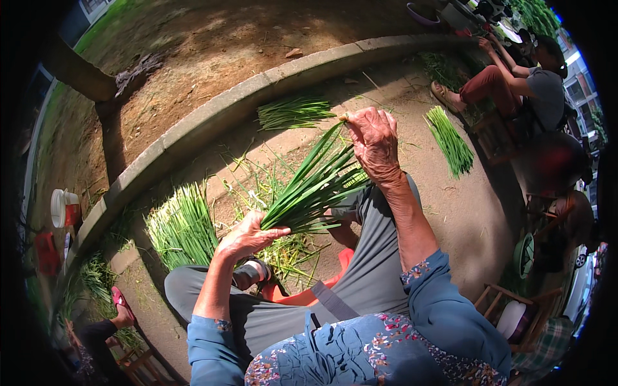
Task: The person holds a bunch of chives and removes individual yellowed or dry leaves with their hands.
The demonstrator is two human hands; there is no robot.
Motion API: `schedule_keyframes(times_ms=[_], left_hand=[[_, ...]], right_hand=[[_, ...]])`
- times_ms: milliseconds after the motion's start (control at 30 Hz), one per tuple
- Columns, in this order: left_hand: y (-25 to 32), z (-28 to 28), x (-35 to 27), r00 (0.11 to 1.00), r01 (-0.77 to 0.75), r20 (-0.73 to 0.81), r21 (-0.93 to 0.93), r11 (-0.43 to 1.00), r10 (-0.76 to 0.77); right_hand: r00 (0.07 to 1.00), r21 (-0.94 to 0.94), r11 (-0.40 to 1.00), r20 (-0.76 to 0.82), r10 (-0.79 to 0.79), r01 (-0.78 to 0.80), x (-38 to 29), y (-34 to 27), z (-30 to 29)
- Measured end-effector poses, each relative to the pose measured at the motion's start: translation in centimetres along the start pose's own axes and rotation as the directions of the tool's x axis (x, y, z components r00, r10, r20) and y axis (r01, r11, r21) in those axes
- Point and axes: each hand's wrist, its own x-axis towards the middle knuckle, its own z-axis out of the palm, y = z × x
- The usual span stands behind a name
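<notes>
My left hand (251,236) grips a bunch of garlic chives (309,188) by one end, over my lap. The long flat leaves fan up and to the right. At their upper end my right hand (374,140) is curled, its fingertips pinching the tip of a leaf. Other leaf ends pass behind this hand and wrist. Left of my left hand a large pile of chives (186,224) lies on the ground with its pale ends pointing away. Loose yellowed leaf scraps (289,258) are scattered between my feet.
A chive bundle (294,113) lies by the concrete kerb (231,106). Another bundle (450,142) lies to the right. People sit nearby: one in dark red trousers (495,87), another with a red shoe (123,306). Beyond the kerb stands a white bucket (59,207). A wooden chair (497,299) is at right.
</notes>
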Motion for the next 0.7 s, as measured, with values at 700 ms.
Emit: schedule_keyframes(times_ms=[700], left_hand=[[1.2,-0.2,-0.8,0.999,0.030,0.048,-0.185,0.982,-0.022]], right_hand=[[0.889,0.302,0.851,-0.027,0.458,-0.429,-1.3,2.4,0.1]])
